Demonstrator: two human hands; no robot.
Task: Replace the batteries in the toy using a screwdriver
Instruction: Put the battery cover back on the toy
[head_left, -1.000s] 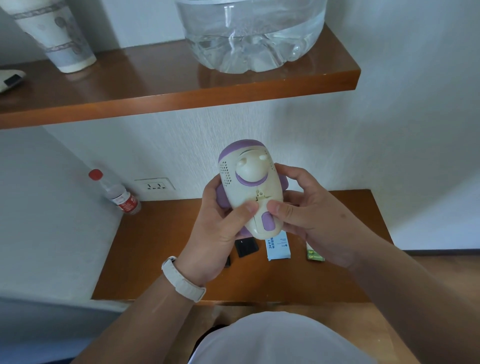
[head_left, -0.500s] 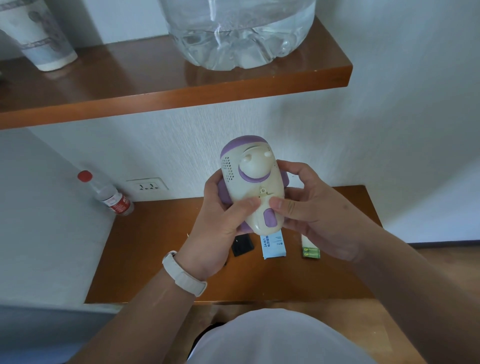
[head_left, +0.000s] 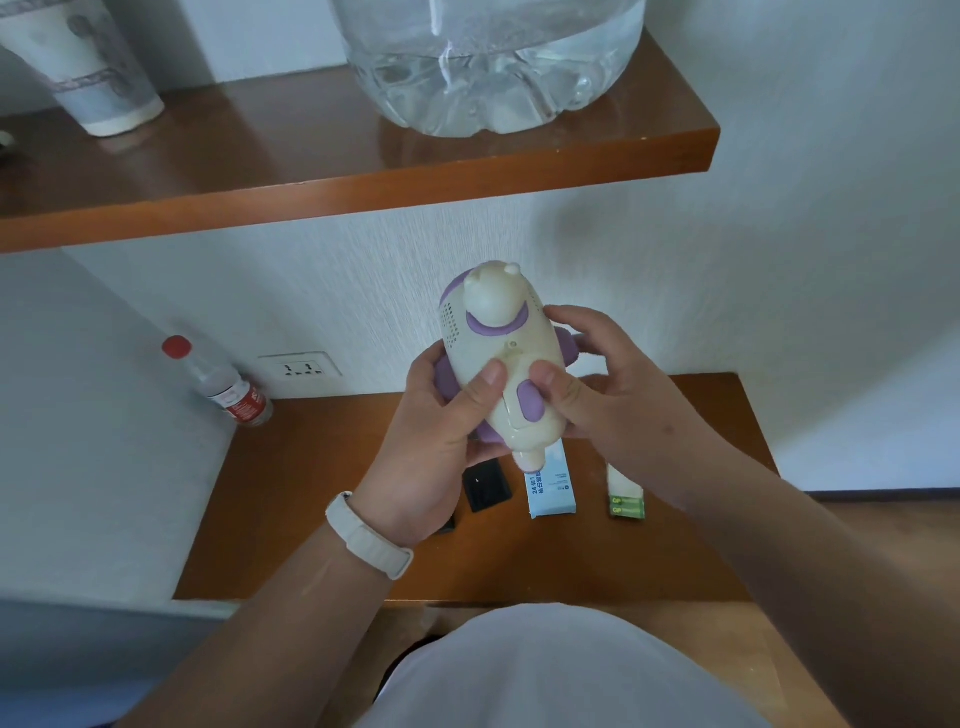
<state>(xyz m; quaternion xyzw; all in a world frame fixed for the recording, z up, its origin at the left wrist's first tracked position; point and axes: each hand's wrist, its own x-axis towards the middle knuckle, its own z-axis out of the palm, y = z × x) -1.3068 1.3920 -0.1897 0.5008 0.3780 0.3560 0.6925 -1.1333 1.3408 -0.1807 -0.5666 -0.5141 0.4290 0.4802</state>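
While gripping toy w/ left hand + right hand, thumbs on back cover: could slip, drop onto desk; screw unremoved.

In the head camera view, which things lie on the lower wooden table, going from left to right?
Plastic bottle with red cap → black flat object → light blue box → green battery pack.

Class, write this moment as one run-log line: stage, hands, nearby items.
stage: inspecting toy, cover closed | hands: left and right grip toy | shelf: batteries, blue box
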